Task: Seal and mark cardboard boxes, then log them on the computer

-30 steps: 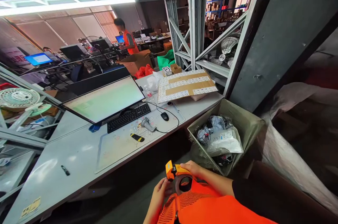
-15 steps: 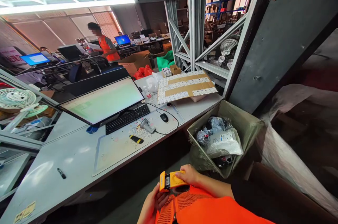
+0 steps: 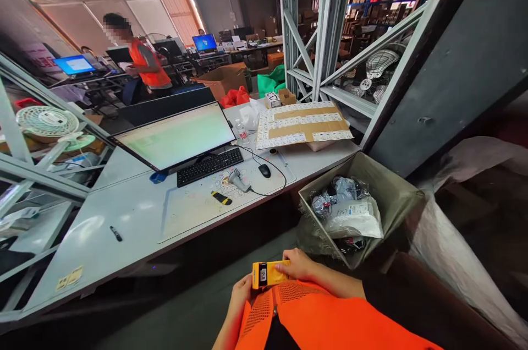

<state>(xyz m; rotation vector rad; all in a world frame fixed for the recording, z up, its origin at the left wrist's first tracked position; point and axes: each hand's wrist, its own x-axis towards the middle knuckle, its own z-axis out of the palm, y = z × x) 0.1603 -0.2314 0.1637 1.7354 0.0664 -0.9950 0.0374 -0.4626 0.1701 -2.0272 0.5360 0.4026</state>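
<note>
Close to my body, at the bottom centre, I hold a small yellow-and-black device (image 3: 268, 274) with a white patch on its dark part; its exact kind is not clear. My right hand (image 3: 300, 265) grips its right end, thumb on top. Against its left end rests my left hand (image 3: 242, 290), the fingers partly hidden behind the device and the orange vest. On the desk ahead lie a yellow-and-black box cutter (image 3: 221, 198), a grey barcode scanner (image 3: 238, 180) with a cable, and a black mouse (image 3: 264, 171).
The white desk (image 3: 136, 218) carries a monitor (image 3: 181, 138), a keyboard (image 3: 210, 166), a marker (image 3: 116, 234) and a cardboard sheet (image 3: 303, 124) with labels. Right of it stands a fabric bin (image 3: 398, 196) with bagged goods. A person (image 3: 144, 61) in an orange vest is beyond the desk.
My view has shifted, so the desk sits higher and further right. The device has turned slightly in my hands. The person behind has moved left.
</note>
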